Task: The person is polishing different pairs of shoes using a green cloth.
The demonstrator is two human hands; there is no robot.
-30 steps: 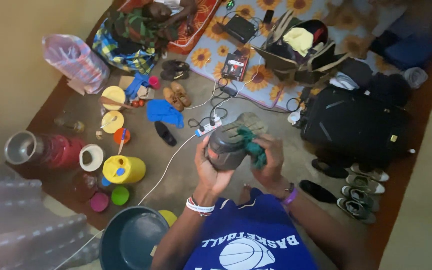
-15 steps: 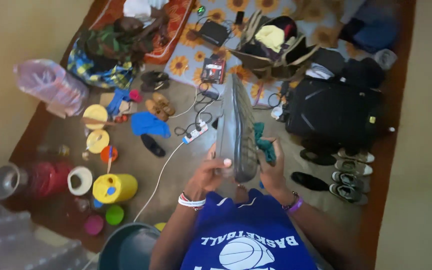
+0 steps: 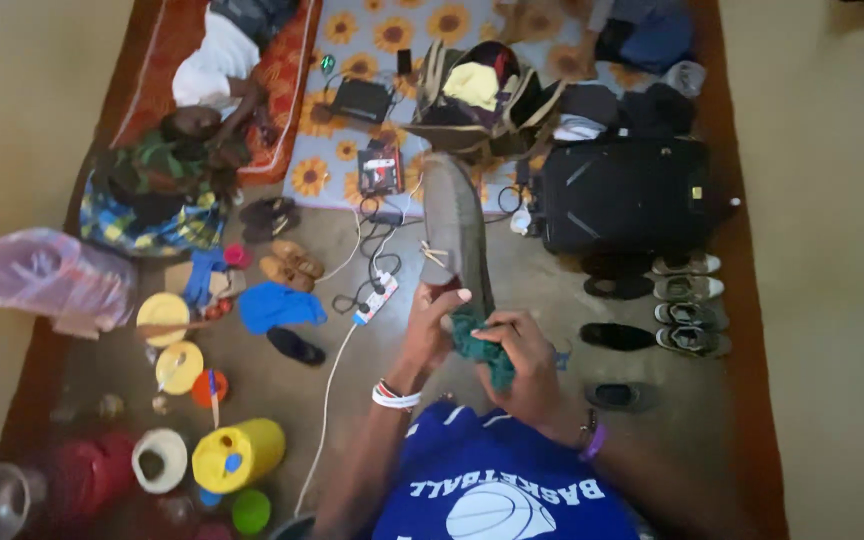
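I hold a grey-brown shoe point(image 3: 455, 225) up in front of me, its toe pointing away and its upper side showing, with laces. My left hand point(image 3: 434, 322) grips the shoe at its heel end. My right hand point(image 3: 514, 352) is closed on a crumpled green cloth point(image 3: 479, 343) pressed against the shoe's heel. I wear a blue shirt and wristbands on both wrists.
Below lie a white power strip point(image 3: 376, 296) with cables, a blue cloth point(image 3: 274, 305), loose shoes point(image 3: 690, 290), a black suitcase point(image 3: 624, 194), an open bag point(image 3: 477, 95), a yellow jerrycan point(image 3: 239, 453), cups and lids. A person point(image 3: 187, 150) lies on a mat at the upper left.
The shoe has turned from sole-up to upper-side-up, and the cloth has moved down to its heel. The camera view has shifted, so the floor items sit lower in the picture.
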